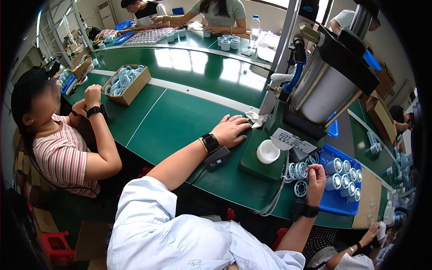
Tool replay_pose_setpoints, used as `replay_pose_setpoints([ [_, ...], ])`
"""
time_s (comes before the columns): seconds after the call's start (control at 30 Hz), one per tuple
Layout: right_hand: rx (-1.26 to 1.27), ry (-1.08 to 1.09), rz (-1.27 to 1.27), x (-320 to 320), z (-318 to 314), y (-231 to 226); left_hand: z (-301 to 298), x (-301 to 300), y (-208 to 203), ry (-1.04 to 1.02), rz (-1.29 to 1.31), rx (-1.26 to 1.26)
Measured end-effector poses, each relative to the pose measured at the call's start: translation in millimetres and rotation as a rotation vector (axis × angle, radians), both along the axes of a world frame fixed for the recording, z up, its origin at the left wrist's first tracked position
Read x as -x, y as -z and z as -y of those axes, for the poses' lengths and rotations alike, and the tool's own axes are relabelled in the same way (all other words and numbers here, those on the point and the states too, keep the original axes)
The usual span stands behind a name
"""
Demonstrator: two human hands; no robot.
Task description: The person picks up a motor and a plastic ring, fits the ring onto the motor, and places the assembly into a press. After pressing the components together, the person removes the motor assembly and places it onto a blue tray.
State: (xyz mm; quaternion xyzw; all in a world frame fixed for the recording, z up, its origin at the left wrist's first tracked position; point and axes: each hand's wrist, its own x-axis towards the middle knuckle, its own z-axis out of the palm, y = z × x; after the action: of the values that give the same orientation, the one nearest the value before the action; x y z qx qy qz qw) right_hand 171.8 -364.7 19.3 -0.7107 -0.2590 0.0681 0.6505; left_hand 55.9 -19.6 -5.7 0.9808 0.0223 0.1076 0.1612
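Observation:
My left hand (231,130) lies flat on the green table, its fingers spread beside the press base (250,164) and near a crumpled white tissue (257,119). A round white cup-shaped piece (268,151) sits on that base, between my hands. My right hand (316,180) is raised to the right of the base, with curled fingers pressed together. Whatever they hold, if anything, is hidden. Several light blue spoked rings (300,189) lie just left of it. At its right, a blue tray (330,206) holds several light blue cylindrical parts (334,166).
The press cylinder (312,92) rises above the base, and grey cables (272,203) hang over the table's near edge. At left, a seated person (67,148) is beside a cardboard box (135,86) of light blue rings. More people work across the conveyor (180,63).

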Motion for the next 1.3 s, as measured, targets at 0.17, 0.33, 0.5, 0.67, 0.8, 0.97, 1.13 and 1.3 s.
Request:
replay_pose_setpoints([
  [0.17, -0.007, 0.008, 0.005, -0.3, 2.6, 1.3, 0.5, -0.1, -1.1, 0.002, -0.007, 0.003],
  [0.33, -0.001, 0.025, 0.012, -1.0, 10.0, 5.2, 0.3, -0.3, 0.0, 0.01, -0.001, -0.008],
  [0.5, -0.009, -0.009, 0.011, -8.2, 8.4, 0.2, 0.1, 0.0, -1.2, 0.003, -0.013, -0.011],
  [0.67, -0.029, 0.01, 0.029, -14.1, 7.2, -5.3, -0.1, 0.2, 0.9, 0.012, 0.014, -0.002],
  [0.8, 0.015, 0.044, 0.063, -11.9, 9.5, 3.9, -0.4, 0.2, 1.8, 0.017, 0.03, -0.003],
  [0.97, -0.01, 0.047, 0.053, -11.3, 12.7, 3.4, -0.4, 0.1, 0.8, 0.011, 0.004, -0.007],
  [1.13, -0.03, 0.055, 0.042, -9.4, 14.3, 5.3, 0.8, 0.2, -2.0, 0.006, -0.009, -0.008],
  [1.3, -0.022, 0.075, 0.044, -7.4, 15.8, 5.2, 0.6, -1.2, 0.2, 0.013, 0.004, -0.016],
])
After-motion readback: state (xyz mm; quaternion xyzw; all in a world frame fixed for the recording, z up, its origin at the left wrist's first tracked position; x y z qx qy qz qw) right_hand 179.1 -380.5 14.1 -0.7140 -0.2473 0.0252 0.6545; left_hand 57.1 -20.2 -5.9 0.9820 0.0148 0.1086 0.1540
